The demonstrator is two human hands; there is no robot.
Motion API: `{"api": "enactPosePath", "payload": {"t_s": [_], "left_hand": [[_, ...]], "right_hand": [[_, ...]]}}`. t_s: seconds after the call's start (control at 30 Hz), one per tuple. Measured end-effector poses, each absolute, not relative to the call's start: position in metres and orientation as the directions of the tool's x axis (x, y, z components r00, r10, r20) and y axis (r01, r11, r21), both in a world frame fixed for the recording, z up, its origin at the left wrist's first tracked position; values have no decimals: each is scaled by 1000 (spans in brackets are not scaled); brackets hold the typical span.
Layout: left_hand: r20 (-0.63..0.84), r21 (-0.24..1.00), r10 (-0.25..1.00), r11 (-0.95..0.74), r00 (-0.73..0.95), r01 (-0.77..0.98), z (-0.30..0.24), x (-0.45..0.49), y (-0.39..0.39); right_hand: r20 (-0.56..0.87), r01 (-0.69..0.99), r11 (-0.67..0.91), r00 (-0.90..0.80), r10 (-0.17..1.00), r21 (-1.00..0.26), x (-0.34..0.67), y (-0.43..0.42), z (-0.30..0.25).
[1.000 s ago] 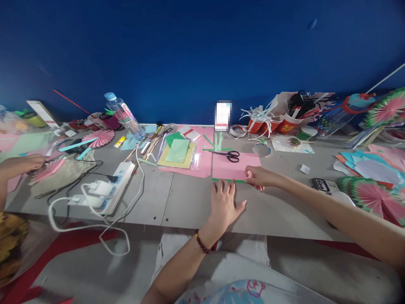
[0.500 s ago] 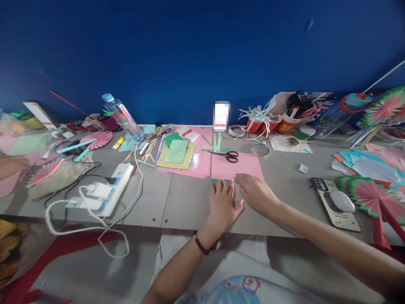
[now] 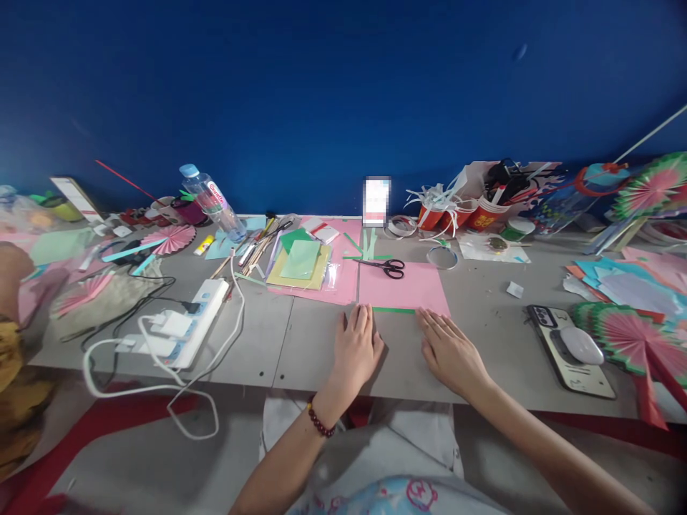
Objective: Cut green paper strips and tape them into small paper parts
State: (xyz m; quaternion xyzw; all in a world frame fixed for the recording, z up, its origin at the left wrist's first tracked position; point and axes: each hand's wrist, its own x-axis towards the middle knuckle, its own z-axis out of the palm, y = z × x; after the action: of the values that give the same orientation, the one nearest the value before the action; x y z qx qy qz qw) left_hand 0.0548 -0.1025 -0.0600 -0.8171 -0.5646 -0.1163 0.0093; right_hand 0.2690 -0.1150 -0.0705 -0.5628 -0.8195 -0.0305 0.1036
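My left hand (image 3: 355,349) lies flat on the grey table (image 3: 300,343), fingers stretched toward the near left corner of a pink paper sheet (image 3: 402,286). My right hand (image 3: 449,350) also lies flat and open, its fingertips at the sheet's near right corner. A thin green strip (image 3: 394,310) shows along the sheet's near edge, between the two hands. Black scissors (image 3: 387,266) rest on the sheet's far edge. Neither hand holds anything.
A white power strip (image 3: 187,318) with cables lies left. A tilted water bottle (image 3: 210,198), stacked coloured papers (image 3: 301,261), red cups (image 3: 472,211), a phone with a mouse (image 3: 569,348) and folded paper fans (image 3: 633,336) surround the area. Another person's arm (image 3: 13,268) is at far left.
My right hand let go of the pink sheet's near edge and came down flat on the table. My left hand slid slightly left. The green strip now lies uncovered.
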Motion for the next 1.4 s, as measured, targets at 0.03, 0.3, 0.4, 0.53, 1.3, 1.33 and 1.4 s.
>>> {"api": "enactPosePath", "payload": {"t_s": [0.03,0.3,0.4,0.53,1.3,1.33,1.4], "left_hand": [[201,112,921,-360,334,926,-60,53,-103],[188,99,917,-374,351,922,-53,37,-107],[140,93,893,-441,427,892,-38,29,-97],[72,62,914,-404,399,913,-15,25,-64],[73,324,942,-334,328,885,-47,35,4],[75,332,944,-329,323,884,-47,35,4],[81,344,945,-326,318,880,-48,35,4]], "right_hand": [[211,934,351,-330,920,-70,271,-117,-71],[141,933,312,-289,947,-181,282,-105,-58],[43,941,229,-225,973,-251,282,-87,-40],[-19,940,133,-146,989,-314,273,-50,-18],[110,897,134,-96,989,-421,146,114,-45],[119,902,129,-87,989,-411,144,114,-46],[135,910,121,-73,988,-396,142,114,-48]]}}
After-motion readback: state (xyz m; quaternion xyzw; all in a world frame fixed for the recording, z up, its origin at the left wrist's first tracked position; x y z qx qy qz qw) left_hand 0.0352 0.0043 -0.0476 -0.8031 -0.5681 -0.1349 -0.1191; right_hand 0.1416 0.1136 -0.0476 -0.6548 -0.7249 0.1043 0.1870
